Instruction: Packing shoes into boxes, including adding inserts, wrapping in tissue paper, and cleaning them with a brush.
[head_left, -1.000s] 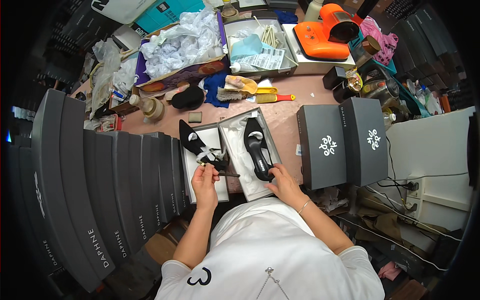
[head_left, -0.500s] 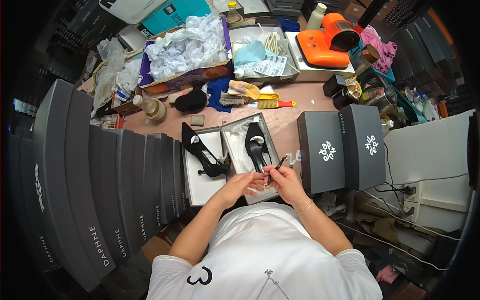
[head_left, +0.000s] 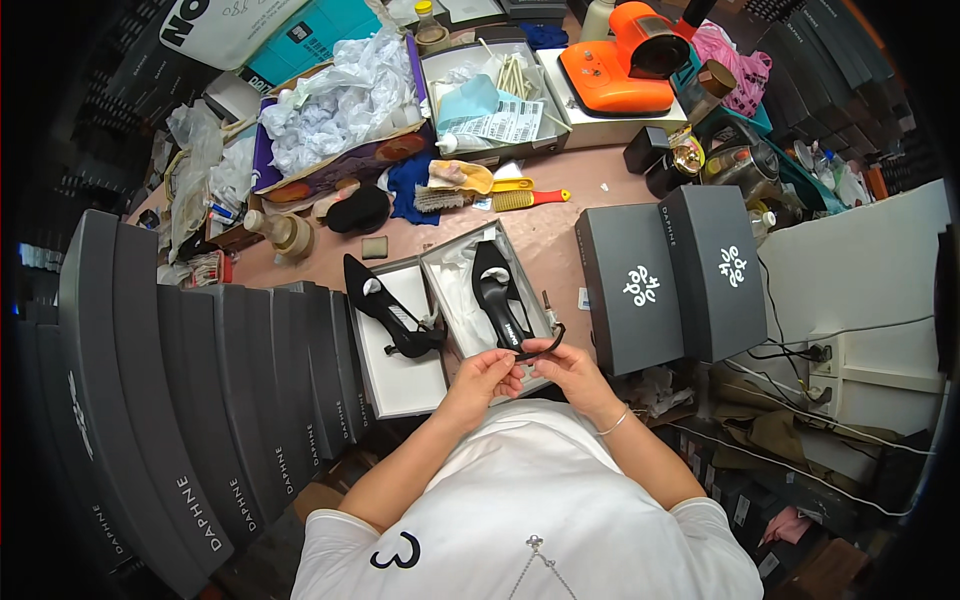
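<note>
1. While I watch remotely, both hands meet at lower centre: left hand (head_left: 485, 384) and right hand (head_left: 568, 378) each pinch the black strap (head_left: 561, 334), its loop rising on the right.
2. Nearer shoe (head_left: 490, 285) lies in the open box (head_left: 508, 238) at frame centre, just above the fingers; other shoe (head_left: 378, 306) sits left of it.
3. My judgement: light, close-set pinches should keep the strap from twisting.
4. White lettering: insole (head_left: 512, 331), grey boxes (head_left: 630, 330) at right, stack (head_left: 188, 390) at left.
</note>
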